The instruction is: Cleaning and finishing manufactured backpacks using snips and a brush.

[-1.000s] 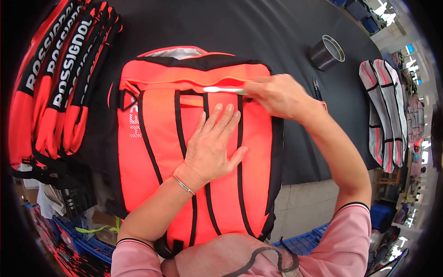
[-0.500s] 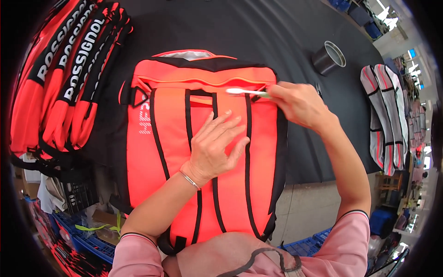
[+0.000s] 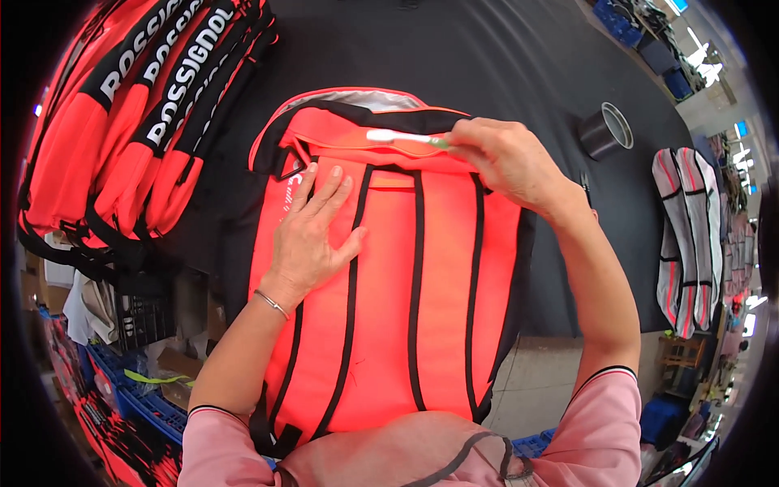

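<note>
A bright coral-red backpack [image 3: 389,325] with black trim lies on the table, its strap side up and its top toward the far side. My left hand [image 3: 308,231] rests flat on its upper left part, fingers spread, a metal bangle on the wrist. In my right hand [image 3: 507,162] is a toothbrush [image 3: 402,138] with a white head and a greenish handle, pinched between thumb and fingers. Its head points left over the red top panel by the orange zipper seam. Whether the bristles touch the fabric, I cannot tell. Pale lining shows at the far opening.
Several red and black bags [image 3: 138,122] are stacked at the left on the black-covered table [image 3: 365,49]. A dark metal cup [image 3: 604,134] stands at the far right, with small dark snips [image 3: 584,183] nearer. Grey and red padded pieces [image 3: 686,235] hang over the right edge. Blue crates [image 3: 154,406] sit below left.
My left hand has slid left from the middle of the backpack. The backpack has shifted and its top has folded slightly toward me. The toothbrush has moved up and left onto the top panel.
</note>
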The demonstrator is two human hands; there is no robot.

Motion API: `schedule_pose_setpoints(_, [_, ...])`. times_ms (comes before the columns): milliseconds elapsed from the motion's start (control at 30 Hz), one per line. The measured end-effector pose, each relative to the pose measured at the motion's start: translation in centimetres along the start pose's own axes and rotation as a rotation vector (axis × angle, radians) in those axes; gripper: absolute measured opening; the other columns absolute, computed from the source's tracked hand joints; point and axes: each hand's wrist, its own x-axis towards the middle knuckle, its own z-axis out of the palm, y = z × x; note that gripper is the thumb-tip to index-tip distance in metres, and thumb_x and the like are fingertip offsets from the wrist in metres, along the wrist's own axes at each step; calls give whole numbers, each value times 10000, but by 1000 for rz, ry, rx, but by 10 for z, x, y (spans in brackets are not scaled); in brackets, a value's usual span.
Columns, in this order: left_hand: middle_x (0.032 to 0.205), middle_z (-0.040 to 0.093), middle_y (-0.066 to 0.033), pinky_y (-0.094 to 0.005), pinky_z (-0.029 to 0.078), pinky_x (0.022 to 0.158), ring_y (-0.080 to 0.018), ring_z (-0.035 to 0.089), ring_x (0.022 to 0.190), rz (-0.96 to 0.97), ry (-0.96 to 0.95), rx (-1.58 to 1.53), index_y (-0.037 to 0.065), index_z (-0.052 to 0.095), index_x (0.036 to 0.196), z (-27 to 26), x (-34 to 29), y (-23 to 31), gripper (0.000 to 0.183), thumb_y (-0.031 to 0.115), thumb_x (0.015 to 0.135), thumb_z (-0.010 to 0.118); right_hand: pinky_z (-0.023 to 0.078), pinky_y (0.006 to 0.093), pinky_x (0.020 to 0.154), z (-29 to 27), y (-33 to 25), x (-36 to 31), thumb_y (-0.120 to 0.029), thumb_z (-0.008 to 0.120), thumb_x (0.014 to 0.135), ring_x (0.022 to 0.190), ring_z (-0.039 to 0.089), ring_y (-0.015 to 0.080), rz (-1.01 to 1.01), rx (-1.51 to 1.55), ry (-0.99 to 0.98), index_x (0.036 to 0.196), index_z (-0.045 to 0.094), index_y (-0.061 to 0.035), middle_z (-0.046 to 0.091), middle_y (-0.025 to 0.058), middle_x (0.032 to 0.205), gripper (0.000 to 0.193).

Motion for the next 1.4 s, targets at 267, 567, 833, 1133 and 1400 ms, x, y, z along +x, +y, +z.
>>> schedule_pose_setpoints(267, [1473, 496, -71, -401, 503, 1019, -318, 344, 1438, -7, 0, -5, 76, 577, 1354, -6, 2, -1, 626, 299, 793, 741, 510, 414, 609, 33, 11, 8, -107, 607, 883, 743, 654, 298, -54, -62, -167, 943, 624, -72, 667, 75, 836, 72])
schedule_pose_setpoints(567, [1411, 552, -92, -411, 525, 987, -346, 374, 1413, -12, 22, -36, 45, 610, 1309, 1, -2, -4, 587, 295, 793, 736, 519, 410, 632, 66, 1, 36, -95, 625, 887, 735, 649, 317, -168, -62, -163, 955, 642, -62, 648, 104, 829, 78])
schedule_pose_setpoints(833, [1387, 569, -92, -417, 541, 964, -365, 427, 1360, -19, 43, -66, 39, 619, 1290, -1, 7, 3, 598, 296, 768, 758, 514, 397, 616, 77, 12, 57, -100, 657, 877, 733, 642, 328, -204, 7, -111, 921, 618, -42, 650, 121, 817, 82])
schedule_pose_setpoints(1133, [1362, 582, -109, -404, 561, 918, -363, 469, 1299, -10, 51, -29, 31, 630, 1266, -5, 9, 3, 580, 307, 769, 745, 503, 408, 606, 76, 10, 65, -88, 668, 877, 716, 629, 344, -198, -14, -151, 891, 583, -21, 634, 130, 804, 109])
schedule_pose_setpoints(1400, [1337, 605, -105, -393, 578, 881, -350, 493, 1276, -4, 70, -64, 27, 635, 1263, -5, 4, 2, 591, 291, 749, 758, 495, 419, 615, 71, -2, 64, -76, 669, 872, 719, 619, 347, -227, -3, -130, 877, 574, -21, 622, 135, 802, 110])
